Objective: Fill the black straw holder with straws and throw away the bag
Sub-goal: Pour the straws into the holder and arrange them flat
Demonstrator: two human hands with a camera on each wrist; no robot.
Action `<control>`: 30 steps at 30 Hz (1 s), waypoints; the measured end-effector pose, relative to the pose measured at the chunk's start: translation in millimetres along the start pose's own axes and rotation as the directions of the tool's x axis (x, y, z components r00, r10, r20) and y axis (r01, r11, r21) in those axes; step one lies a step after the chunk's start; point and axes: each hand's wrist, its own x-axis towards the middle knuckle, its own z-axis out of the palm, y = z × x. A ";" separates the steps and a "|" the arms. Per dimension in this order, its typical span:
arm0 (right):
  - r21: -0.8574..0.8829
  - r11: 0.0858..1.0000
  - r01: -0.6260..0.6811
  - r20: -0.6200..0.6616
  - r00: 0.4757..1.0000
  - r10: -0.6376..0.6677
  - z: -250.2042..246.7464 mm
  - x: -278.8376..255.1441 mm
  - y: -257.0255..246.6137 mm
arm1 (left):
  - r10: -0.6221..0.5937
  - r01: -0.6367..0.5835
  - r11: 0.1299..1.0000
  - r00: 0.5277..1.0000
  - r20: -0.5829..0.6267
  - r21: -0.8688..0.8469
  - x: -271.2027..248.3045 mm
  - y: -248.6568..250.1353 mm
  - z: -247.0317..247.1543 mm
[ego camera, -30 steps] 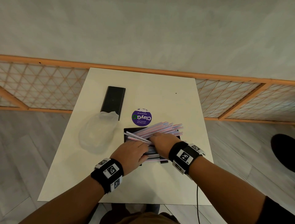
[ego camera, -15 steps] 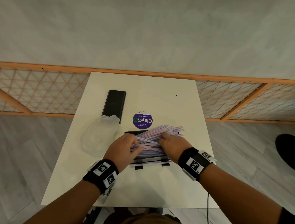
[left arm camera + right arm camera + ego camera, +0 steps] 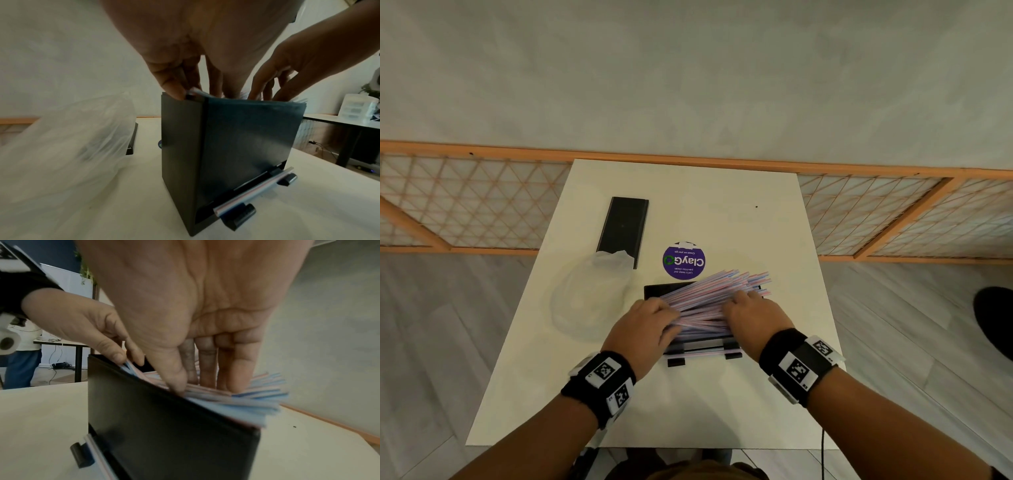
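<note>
Standing on a white table point(image 3: 688, 404) by a grey wall point(image 3: 688, 85) and orange lattice rail point(image 3: 465, 205), the black straw holder point(image 3: 236, 146) overflowed with straws point(image 3: 715, 284). The left hand point(image 3: 640, 329) and right hand point(image 3: 755, 315) pressed outstretched fingers onto them. A clear bag point(image 3: 589, 301) lay leftward, touching a black lid point(image 3: 624, 229).

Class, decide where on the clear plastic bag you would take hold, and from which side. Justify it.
Probably pinch the plastic bag at its crumpled far end, from above: that end bunches up against the black lid, the rest lies slack and flat.
</note>
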 end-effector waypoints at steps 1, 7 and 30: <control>0.003 1.000 -0.012 0.017 1.000 0.012 1.2 -1.0 -2.7 | 0.013 -0.013 1.000 1.000 0.003 0.014 -0.7 0.4 3.5; 0.175 0.983 0.063 -0.050 0.997 -0.055 11.1 -4.1 -18.0 | 0.071 -0.063 0.991 0.995 -0.065 0.121 -0.5 2.2 7.7; 0.697 0.675 -0.242 -0.152 0.871 0.468 24.6 -37.2 11.9 | 0.016 -0.019 0.991 1.000 0.019 0.134 11.1 10.0 5.7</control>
